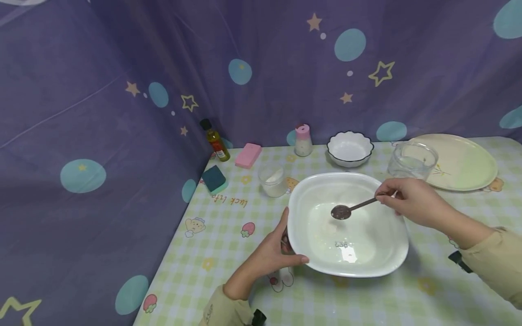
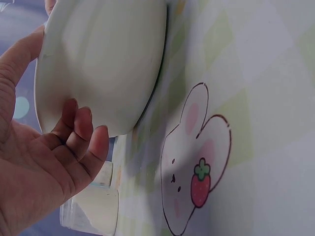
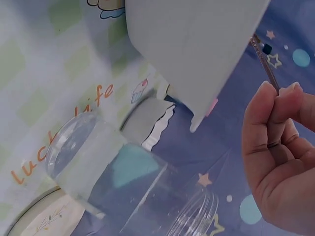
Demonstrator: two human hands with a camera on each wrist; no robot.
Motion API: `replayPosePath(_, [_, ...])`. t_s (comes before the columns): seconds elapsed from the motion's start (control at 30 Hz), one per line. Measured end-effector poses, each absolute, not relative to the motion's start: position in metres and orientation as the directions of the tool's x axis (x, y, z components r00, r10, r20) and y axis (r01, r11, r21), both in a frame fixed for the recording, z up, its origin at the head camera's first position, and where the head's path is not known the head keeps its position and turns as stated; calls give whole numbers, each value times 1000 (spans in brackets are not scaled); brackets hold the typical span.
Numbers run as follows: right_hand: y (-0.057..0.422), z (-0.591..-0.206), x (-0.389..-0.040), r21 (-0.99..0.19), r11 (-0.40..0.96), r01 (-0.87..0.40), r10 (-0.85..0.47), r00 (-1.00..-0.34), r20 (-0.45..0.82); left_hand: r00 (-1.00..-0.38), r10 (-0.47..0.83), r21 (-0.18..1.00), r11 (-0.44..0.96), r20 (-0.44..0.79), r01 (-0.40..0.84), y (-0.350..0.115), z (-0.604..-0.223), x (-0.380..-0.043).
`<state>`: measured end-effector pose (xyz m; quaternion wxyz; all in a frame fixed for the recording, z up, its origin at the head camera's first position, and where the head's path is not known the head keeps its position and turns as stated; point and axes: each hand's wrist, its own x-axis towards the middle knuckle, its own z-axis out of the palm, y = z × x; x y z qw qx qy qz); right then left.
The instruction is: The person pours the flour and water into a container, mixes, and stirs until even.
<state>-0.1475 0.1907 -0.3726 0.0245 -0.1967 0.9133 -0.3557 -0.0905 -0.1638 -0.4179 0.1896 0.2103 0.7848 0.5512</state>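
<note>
A white basin (image 1: 379, 244) with rounded corners stands on the table in front of me. My left hand (image 1: 267, 253) holds its left side, the thumb at the rim and the other fingers curled against the outer wall (image 2: 113, 59). Over the basin's right part, my right hand (image 1: 416, 201) pinches the handle end of a small dark metal spoon (image 1: 340, 212). The spoon's bowl hangs above the middle of the basin. In the right wrist view, thumb and forefinger meet on the handle (image 3: 268, 66).
Behind the basin are a clear jar (image 1: 413, 160), an oval plate (image 1: 469, 163), a scalloped bowl (image 1: 350, 148) and a pink-topped shaker (image 1: 303, 141). Toward the left are a small tub of white powder (image 1: 273, 181), a pink sponge (image 1: 248, 155), a dark green sponge (image 1: 214, 179) and an oil bottle (image 1: 217, 142).
</note>
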Motion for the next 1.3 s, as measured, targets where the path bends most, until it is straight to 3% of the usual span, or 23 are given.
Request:
replayPosePath(0.37, [170,-382,-152,-618,637,-462,-465,-869,170,-836,544,948,295,-67,116,-162,-403,-86])
replayPosePath(0.8, [161,-391,-157,-495,680,-541,-482,-838,255,-839,540,943,311,-70,121,-162,-403,-85])
replayPosePath(1.3, [186,-375,-153,-452,708,-543,-554,-823,123,-837,541,957,277,-79,89,-162,-408,-87])
